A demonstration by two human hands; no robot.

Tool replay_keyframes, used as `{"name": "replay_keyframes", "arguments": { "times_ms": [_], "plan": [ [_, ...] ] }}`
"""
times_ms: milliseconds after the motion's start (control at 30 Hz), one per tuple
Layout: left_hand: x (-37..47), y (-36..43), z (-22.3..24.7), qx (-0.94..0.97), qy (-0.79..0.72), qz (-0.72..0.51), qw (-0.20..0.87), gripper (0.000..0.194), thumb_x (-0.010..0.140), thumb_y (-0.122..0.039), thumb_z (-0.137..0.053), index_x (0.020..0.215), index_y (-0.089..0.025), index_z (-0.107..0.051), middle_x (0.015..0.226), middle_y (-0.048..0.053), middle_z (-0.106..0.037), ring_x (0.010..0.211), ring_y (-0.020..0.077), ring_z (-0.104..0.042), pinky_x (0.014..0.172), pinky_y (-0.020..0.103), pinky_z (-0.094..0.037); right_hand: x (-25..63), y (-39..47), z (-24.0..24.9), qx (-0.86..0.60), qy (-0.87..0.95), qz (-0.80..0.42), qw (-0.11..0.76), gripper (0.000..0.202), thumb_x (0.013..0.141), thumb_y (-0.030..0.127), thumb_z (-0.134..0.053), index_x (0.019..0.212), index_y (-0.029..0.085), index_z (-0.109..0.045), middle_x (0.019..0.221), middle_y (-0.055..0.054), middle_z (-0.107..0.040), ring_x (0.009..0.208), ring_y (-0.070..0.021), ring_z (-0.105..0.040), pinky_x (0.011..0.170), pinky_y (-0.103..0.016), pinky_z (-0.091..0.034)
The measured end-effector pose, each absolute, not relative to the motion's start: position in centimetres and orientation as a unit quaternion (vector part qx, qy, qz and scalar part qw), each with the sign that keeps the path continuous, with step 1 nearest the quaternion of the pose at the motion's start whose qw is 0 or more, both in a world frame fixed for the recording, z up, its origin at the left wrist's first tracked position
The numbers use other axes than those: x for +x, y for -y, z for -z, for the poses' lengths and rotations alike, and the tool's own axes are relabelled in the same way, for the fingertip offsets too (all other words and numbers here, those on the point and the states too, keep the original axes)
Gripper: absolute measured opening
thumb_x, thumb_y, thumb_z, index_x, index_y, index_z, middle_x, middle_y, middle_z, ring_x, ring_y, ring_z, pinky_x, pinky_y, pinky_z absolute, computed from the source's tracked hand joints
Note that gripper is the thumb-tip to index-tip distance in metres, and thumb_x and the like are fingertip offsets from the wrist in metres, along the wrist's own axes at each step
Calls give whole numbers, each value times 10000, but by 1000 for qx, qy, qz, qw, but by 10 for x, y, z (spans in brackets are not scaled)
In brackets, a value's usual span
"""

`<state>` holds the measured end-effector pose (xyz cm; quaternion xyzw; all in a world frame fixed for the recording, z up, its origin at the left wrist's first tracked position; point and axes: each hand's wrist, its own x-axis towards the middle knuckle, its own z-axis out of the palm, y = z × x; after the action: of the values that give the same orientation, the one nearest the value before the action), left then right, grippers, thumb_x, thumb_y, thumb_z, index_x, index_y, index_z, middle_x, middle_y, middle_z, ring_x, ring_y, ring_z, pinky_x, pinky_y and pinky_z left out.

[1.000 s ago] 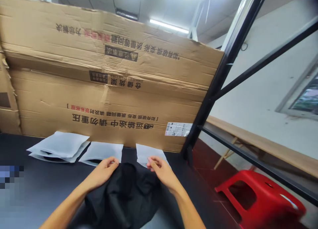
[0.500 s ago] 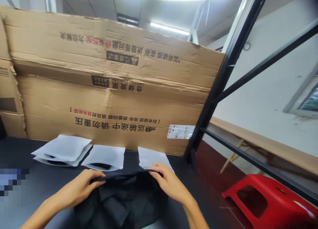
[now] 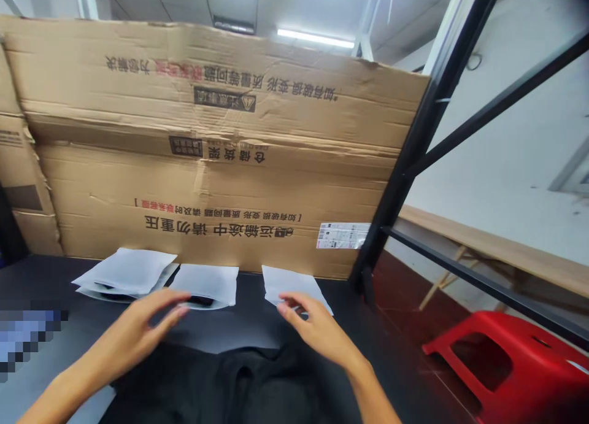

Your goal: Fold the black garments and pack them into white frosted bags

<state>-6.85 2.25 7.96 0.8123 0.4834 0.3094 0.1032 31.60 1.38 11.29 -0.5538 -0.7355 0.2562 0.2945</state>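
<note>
A black cloth, perhaps a garment (image 3: 230, 384), lies crumpled on the dark tabletop (image 3: 248, 326) at the bottom of the view. Above its left side hovers my left hand (image 3: 150, 326), thumb and fingers apart with nothing between them. My right hand (image 3: 317, 329) is over the cloth's right side, fingers curved and parted, holding nothing. Behind the hands lie white pouches: a small stack (image 3: 129, 273) at the left, a single pouch (image 3: 207, 283) with something dark at its opening in the middle, and another white pouch (image 3: 294, 283) partly covered by my right fingers.
A tall cardboard sheet (image 3: 230, 178) with printed characters stands along the back of the table. To the right rises a black metal frame (image 3: 391, 203). Beyond it are a red plastic stool (image 3: 501, 362) and a wooden bench (image 3: 497, 246). A pixelated patch covers the left edge.
Both hands have let go of the black cloth's upper edge, which they were holding up. The cloth has dropped onto the table. The camera view has shifted slightly.
</note>
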Motion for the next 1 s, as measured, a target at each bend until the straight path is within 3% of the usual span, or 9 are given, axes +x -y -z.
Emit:
{"name": "replay_keyframes", "arguments": {
  "times_ms": [133, 200, 300, 400, 500, 700, 867, 933, 1000],
  "plan": [
    [-65, 17, -49, 876, -410, -193, 165, 603, 794, -524, -738, 1358, -402, -562, 1429, 25, -567, 1285, 292, -545, 1068, 396, -469, 331, -11, -108, -508, 794, -300, 148, 621, 685, 574, -768, 1216, 274, -648, 1242, -52, -645, 1152, -264, -574, 1027, -380, -424],
    [-61, 28, -46, 882, -393, -196, 174, 443, 840, -472, -708, 1268, -383, -640, 1380, 34, -606, 1267, 285, -557, 1065, 392, -467, 335, -14, -105, -526, 790, -301, 90, 542, 621, 538, -818, 1056, 239, -693, 1089, -61, -677, 1054, -277, -594, 921, -379, -470],
    [-55, 27, -53, 857, -408, -242, 201, 245, 970, -391, -532, 1129, -327, -707, 1166, 19, -718, 1091, 230, -651, 979, 320, -506, 337, -19, -103, -527, 785, -316, 71, 315, 733, 482, -744, 851, 206, -649, 818, -20, -647, 819, -212, -598, 706, -299, -479],
    [-48, 7, -68, 833, -429, -256, 237, 311, 995, -423, -450, 1025, -278, -724, 930, -13, -752, 888, 202, -688, 812, 248, -545, 335, -22, -102, -504, 791, -334, 96, 276, 883, 493, -581, 895, 218, -611, 703, 33, -590, 645, -136, -540, 579, -232, -431],
    [-38, -18, -79, 818, -483, -249, 189, 365, 999, -441, -417, 939, -255, -726, 890, -8, -753, 832, 207, -705, 746, 260, -544, 327, -24, -96, -536, 786, -243, 190, 327, 951, 512, -460, 918, 227, -617, 661, 35, -577, 622, -145, -533, 602, -256, -441],
    [3, -19, -53, 789, -505, -330, -113, 335, 1000, -343, -442, 1247, -207, -623, 1297, 100, -658, 1205, 290, -604, 1028, 449, -458, 311, -30, -88, -580, 751, -100, 301, 406, 951, 499, -458, 1216, 211, -565, 1103, -106, -636, 1065, -275, -581, 972, -440, -432],
    [28, 17, -17, 883, -401, -231, -83, 427, 981, -378, -495, 1394, -273, -527, 1447, 57, -553, 1315, 270, -525, 1089, 440, -446, 305, -17, -92, -511, 808, -169, 241, 393, 965, 526, -452, 1203, 257, -612, 1227, -74, -644, 1171, -236, -577, 1039, -388, -430],
    [29, 26, -11, 898, -386, -197, -73, 562, 946, -425, -541, 1479, -295, -422, 1533, 53, -450, 1387, 302, -440, 1118, 495, -413, 297, -10, -90, -500, 830, -185, 165, 632, 874, 629, -561, 1364, 231, -526, 1453, -123, -505, 1367, -297, -427, 1124, -457, -351],
    [26, 31, -12, 908, -373, -175, -71, 683, 902, -433, -590, 1525, -316, -334, 1582, 39, -365, 1434, 330, -360, 1142, 550, -361, 288, -3, -90, -503, 841, -154, 123, 963, 775, 721, -621, 1521, 190, -321, 1619, -158, -231, 1497, -347, -149, 1196, -540, -181]
  ]
}}
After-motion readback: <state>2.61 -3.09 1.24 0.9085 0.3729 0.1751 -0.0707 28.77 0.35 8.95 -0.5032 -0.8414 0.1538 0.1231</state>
